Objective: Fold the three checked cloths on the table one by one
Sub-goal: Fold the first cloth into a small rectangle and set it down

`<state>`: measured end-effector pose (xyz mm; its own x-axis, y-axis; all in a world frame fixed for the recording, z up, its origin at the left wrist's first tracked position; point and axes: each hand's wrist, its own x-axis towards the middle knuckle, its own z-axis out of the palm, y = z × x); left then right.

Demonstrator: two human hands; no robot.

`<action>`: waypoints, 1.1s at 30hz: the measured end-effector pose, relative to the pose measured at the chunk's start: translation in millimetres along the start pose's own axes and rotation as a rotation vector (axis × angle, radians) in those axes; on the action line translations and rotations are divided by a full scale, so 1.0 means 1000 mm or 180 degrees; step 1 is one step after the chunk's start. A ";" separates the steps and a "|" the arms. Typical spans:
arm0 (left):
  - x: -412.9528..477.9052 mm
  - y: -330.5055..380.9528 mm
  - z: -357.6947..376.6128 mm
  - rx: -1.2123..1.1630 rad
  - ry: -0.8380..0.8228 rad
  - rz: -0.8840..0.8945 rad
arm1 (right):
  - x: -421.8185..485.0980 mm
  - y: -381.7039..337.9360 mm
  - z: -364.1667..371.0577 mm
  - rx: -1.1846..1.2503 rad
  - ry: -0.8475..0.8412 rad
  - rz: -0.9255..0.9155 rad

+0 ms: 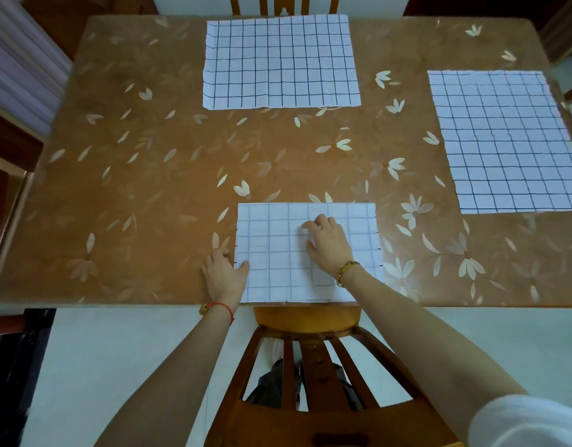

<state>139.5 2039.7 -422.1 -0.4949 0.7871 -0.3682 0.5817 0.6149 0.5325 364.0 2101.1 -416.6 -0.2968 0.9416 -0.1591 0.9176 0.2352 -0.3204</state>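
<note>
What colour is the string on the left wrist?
The string bracelet is red, clearest in the head view.

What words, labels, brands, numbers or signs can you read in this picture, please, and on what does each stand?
None: no readable text shows.
The near white cloth with dark checked lines, the far cloth and the right cloth bear only grids.
The brown flower-printed table cover bears only petals.
The gold bracelet is too small to check.

Right cloth [503,140] corner cut by picture edge.
</note>
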 end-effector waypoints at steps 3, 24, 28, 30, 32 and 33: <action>-0.008 0.001 0.000 -0.0101 -0.0040 -0.0193 | -0.007 -0.004 0.006 0.0010 -0.0178 0.0072; -0.014 0.027 -0.031 -0.1716 -0.1067 -0.0745 | -0.020 -0.005 -0.002 0.3450 -0.0488 0.2208; -0.023 0.039 -0.041 -0.1899 -0.1476 -0.0354 | -0.028 -0.009 -0.001 0.3844 -0.0715 0.2414; -0.031 0.050 -0.045 -0.1976 -0.1632 -0.0169 | -0.030 -0.010 0.000 0.3958 -0.0740 0.2460; -0.035 0.060 -0.044 -0.1969 -0.1749 0.0036 | -0.030 -0.011 0.000 0.3999 -0.0780 0.2474; -0.037 0.064 -0.042 -0.1909 -0.1793 0.0141 | -0.029 -0.011 -0.001 0.4020 -0.0809 0.2487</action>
<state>167.8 2048.0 -342.3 0.0113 0.8149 -0.5795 0.0704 0.5775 0.8134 362.9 2071.1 -407.3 -0.0128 0.6315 -0.7753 0.0767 -0.7724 -0.6304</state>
